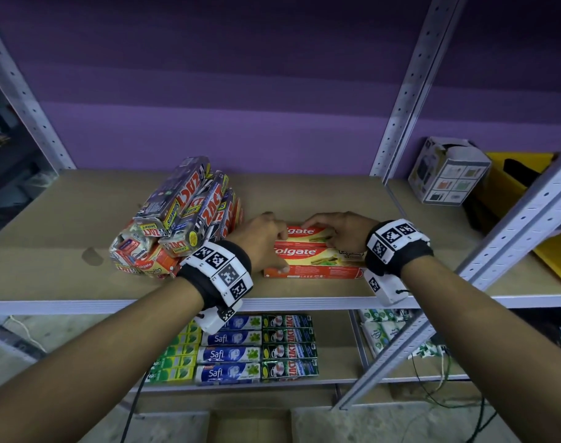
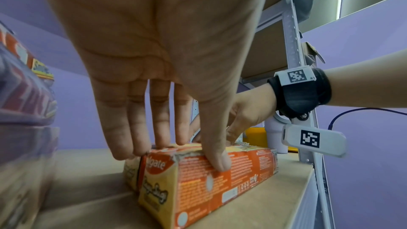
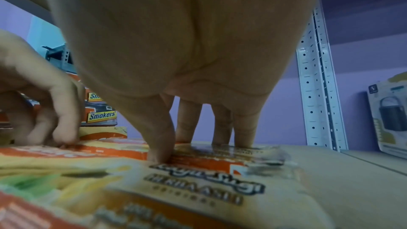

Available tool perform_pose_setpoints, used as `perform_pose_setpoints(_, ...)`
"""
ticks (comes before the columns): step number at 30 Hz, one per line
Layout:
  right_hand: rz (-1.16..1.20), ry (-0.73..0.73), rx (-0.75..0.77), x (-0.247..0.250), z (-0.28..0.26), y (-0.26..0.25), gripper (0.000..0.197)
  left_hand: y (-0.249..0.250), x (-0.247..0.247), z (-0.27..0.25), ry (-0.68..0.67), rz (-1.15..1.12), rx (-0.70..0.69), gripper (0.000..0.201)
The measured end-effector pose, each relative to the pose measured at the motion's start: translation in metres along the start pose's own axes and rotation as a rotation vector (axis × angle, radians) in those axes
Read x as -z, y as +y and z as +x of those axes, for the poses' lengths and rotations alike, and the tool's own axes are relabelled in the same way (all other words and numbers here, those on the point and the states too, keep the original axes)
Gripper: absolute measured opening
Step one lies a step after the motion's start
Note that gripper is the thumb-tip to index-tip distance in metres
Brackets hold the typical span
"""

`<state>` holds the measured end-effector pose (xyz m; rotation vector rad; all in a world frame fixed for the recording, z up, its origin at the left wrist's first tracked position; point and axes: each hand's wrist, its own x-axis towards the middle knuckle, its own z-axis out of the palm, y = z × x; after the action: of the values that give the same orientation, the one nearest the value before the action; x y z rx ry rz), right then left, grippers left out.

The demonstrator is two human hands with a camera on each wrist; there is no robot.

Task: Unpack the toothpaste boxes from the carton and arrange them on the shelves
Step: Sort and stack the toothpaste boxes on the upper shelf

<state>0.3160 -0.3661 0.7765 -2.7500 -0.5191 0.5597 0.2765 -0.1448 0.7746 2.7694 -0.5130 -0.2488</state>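
The Colgate boxes are lying flat and side by side on the upper shelf, close to its front edge, with a heap of Zact packs leaning just to their left. The left hand is gripping the left end of the boxes: in the left wrist view its fingers are reaching over the top and its thumb is pressing against the front face. The right hand is resting on the right end with fingers held fairly straight, fingertips pressing down on the tops; it is not wrapped around anything.

More toothpaste is sitting in tidy rows on the lower shelf, and the carton is lying open on the floor below.

Judging the risks: the near box is lying close to the shelf lip, so a pull forward could tip it off. A push leftward could be nudging the loosely stacked heap, which looks ready to slide. The box ends look frayed, so a hard squeeze could crush them.
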Motion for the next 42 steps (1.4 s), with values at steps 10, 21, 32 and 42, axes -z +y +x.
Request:
perform_pose_setpoints(10,-0.071,-0.079,-0.085,0.008,-0.035,0.002,0.077,0.009,0.002,0.0,-0.063,0.083,0.061,0.066)
perform_pose_setpoints(21,-0.229,0.023,-0.109,-0.003,-0.056,0.002,0.072,0.015,-0.008,0.018,-0.086,0.178,0.121,0.049)
perform_pose_setpoints(32,-0.122,0.182,-0.155,-0.002,-0.017,0.018,0.058,0.005,-0.007,0.07,0.059,0.268,0.168,0.043)
perform_pose_setpoints(42,-0.029,0.205,-0.186,-0.002,0.02,0.039,0.058,0.0,-0.008,0.106,0.021,0.246,0.214,0.042)
